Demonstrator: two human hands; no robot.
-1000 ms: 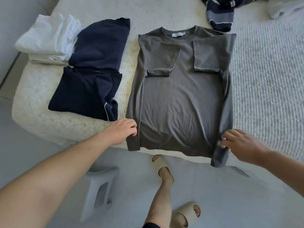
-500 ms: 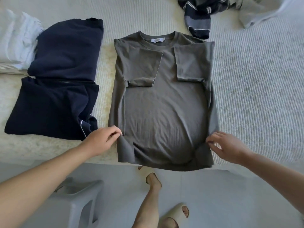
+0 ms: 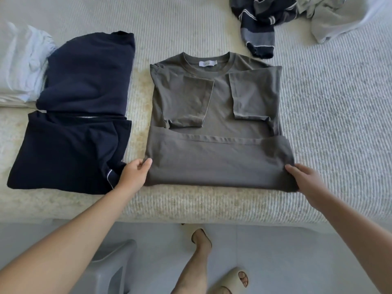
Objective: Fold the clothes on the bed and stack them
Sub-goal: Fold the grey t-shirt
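A: So, where is the shirt you are working on?

B: Your olive T-shirt (image 3: 216,128) lies flat on the bed (image 3: 328,124), close to the near edge, collar away from you. Both sleeves are turned in over the chest, and the bottom part is doubled up so the hem runs straight across, just below the sleeve ends.

A: And your hands?

B: Your left hand (image 3: 133,174) is at the left end of the fold, fingers curled round the cloth with the thumb on top, so it grips the shirt. Your right hand (image 3: 305,177) is at the right end of the fold; its fingertips disappear under the bunched corner, so it holds the shirt there too.

A: What else is on the bed?

B: Two folded navy garments (image 3: 84,111) sit just left of the shirt, one behind the other. Beyond them, at the far left, is a white folded pile (image 3: 21,66). At the top, well apart, lie a striped dark garment (image 3: 258,22) and a pale grey garment (image 3: 333,20), both crumpled.
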